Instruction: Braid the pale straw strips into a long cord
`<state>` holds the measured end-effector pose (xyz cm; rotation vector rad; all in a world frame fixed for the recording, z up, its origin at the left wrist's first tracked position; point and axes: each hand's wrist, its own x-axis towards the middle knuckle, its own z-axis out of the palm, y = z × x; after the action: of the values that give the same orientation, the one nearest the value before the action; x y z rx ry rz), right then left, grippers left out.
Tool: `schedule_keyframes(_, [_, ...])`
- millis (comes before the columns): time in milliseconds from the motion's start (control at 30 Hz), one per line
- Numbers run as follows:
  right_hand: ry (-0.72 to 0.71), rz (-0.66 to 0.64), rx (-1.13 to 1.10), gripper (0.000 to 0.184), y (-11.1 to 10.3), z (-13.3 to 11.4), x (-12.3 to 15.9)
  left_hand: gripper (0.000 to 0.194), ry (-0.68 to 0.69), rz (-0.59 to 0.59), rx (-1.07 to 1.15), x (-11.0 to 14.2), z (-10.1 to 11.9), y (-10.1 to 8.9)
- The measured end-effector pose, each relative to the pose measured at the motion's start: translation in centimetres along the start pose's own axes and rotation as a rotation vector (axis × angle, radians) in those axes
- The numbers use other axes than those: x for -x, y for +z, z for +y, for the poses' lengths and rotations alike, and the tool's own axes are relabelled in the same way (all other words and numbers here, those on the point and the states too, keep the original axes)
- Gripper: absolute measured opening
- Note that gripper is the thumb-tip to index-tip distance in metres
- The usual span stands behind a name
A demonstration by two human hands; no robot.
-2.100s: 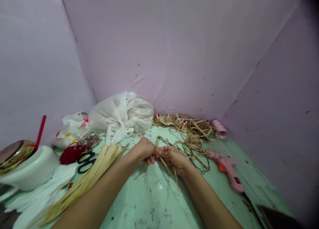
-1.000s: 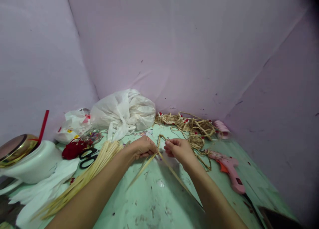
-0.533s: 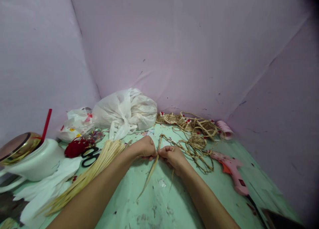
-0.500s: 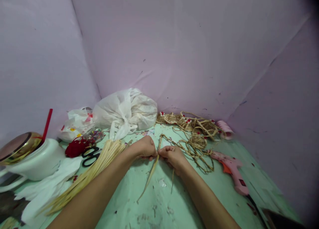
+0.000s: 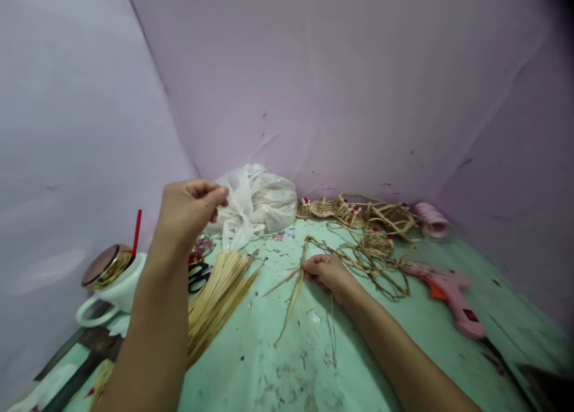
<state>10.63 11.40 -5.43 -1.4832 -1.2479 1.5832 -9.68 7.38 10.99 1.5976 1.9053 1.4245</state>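
Left of the glue gun [image 5: 455, 298], right fingers [image 5: 315, 260] pinch a long plaited cord [image 5: 304, 252], loose strands [image 5: 293, 299] remaining; left fingers [image 5: 217, 195] press together.

Passage is allowed right of the straw bundle [image 5: 217, 301]; farther right it is blocked by the braid [image 5: 305, 249], behind by the bag [image 5: 264, 200].

The right hand [image 5: 328, 272] pinches a braided cord [image 5: 306, 247]; the left hand [image 5: 191, 207] hovers higher.
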Motion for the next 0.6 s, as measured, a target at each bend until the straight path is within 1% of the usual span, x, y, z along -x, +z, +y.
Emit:
schedule_keyframes(33, [-0.003, 0.0, -0.004, 0.015, 0.0, 0.0, 0.0, 0.018, -0.02, -0.102, -0.058, -0.1, -0.2, 0.4])
schedule_keyframes(100, [-0.011, -0.004, -0.011, 0.013, -0.1, 0.0, 0.0, 0.019, -0.056, -0.424, -0.231, -0.5, -0.7, 1.8])
schedule_keyframes(133, [-0.02, -0.007, -0.014, 0.013, -0.1, 0.0, 0.0, 0.02, -0.048, -0.557, -0.349, -0.8, -1.2, 2.6])
schedule_keyframes(167, [-0.033, -0.008, -0.017, 0.012, -0.1, 0.0, 0.0, 0.018, -0.007, -0.619, -0.474, -1.1, -1.7, 3.4])
schedule_keyframes(200, [-0.044, -0.009, -0.019, 0.012, -0.2, 0.0, 0.0, 0.015, 0.034, -0.615, -0.598, -1.5, -2.3, 4.1])
schedule_keyframes(233, [-0.054, -0.008, -0.021, 0.011, -0.2, 0.0, 0.0, 0.014, 0.042, -0.598, -0.692, -1.8, -3.0, 4.8])
schedule_keyframes(267, [-0.061, -0.008, -0.023, 0.01, -0.2, 0.0, 0.0, 0.015, 0.033, -0.607, -0.737, -1.9, -3.9, 5.3])
schedule_keyframes(333, [-0.066, -0.006, -0.025, 0.01, -0.2, 0.1, -0.1, 0.018, -0.066, -0.679, -0.758, -1.9, -5.8, 6.2])
schedule_keyframes(400, [-0.064, -0.006, -0.019, 0.01, -0.2, 0.2, -0.2, 0.017, -0.126, -0.642, -0.822, -1.3, -7.7, 6.8])
schedule_keyframes(467, [-0.065, -0.004, -0.011, 0.01, -0.2, 0.3, -0.2, 0.016, -0.137, -0.561, -0.881, -0.6, -9.4, 7.4])
schedule_keyframes(533, [-0.068, 0.001, -0.007, 0.01, -0.2, 0.2, -0.3, 0.014, -0.12, -0.508, -0.845, -0.2, -10.6, 8.1])
schedule_keyframes(600, [-0.067, 0.013, -0.004, 0.01, -0.1, 0.2, -0.3, 0.012, -0.111, -0.514, -0.701, -0.4, -11.4, 8.8])
